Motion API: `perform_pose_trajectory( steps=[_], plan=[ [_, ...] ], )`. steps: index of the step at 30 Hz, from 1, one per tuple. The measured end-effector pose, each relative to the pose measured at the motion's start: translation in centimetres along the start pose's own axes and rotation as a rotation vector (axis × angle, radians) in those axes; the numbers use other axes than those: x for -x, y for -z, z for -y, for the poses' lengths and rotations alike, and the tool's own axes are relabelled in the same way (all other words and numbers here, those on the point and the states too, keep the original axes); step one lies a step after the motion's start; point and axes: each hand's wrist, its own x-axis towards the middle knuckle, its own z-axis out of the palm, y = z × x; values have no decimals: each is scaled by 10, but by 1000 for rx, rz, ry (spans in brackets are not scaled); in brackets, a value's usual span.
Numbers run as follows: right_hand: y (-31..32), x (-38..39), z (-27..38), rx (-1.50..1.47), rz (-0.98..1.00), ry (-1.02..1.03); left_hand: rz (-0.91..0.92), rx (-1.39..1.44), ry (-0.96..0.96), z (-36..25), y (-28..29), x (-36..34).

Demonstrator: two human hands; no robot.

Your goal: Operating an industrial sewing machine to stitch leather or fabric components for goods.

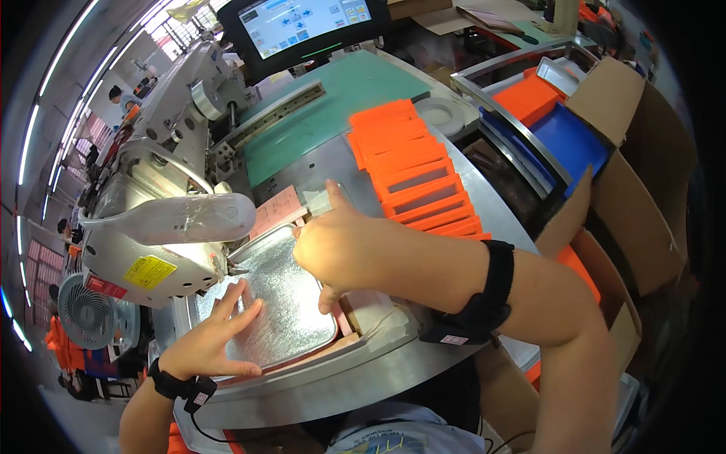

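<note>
A shiny silver rectangular plate with a raised rim and rounded corners [283, 303] lies flat under the head of an industrial sewing machine [162, 257]. My left hand [215, 333] rests on the plate's left part, fingers spread and nothing held. Across the plate's right edge is my right hand [325, 246], palm down. Its thumb and one outer finger stand apart, while the fingers between them bend down by the rim; their tips are partly hidden. Just beyond this hand, a pink printed slip [276, 210] lies against the plate's far side.
Rows of orange flat pieces with rectangular windows [420, 181] cover the metal table right of centre. Behind are a green mat [348, 91] and a lit screen [302, 23]. A blue bin [567, 140] and open cardboard boxes [635, 204] stand at the right, a fan [87, 310] at the left.
</note>
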Motion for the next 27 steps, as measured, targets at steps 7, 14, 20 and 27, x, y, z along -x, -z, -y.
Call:
perform_pose_trajectory(
  steps=[7,14,20,27],
  plan=[
    [-14,-12,37,277,43,-81,7,15,-49,-1,-3,3],
    [31,-17,52,228,380,-160,-17,40,-97,8,-12,1],
    [24,-11,48,258,270,-167,-68,-69,-81,7,-17,2],
    [18,-4,44,293,273,-186,-32,-76,-23,-1,-17,1]
  ],
)
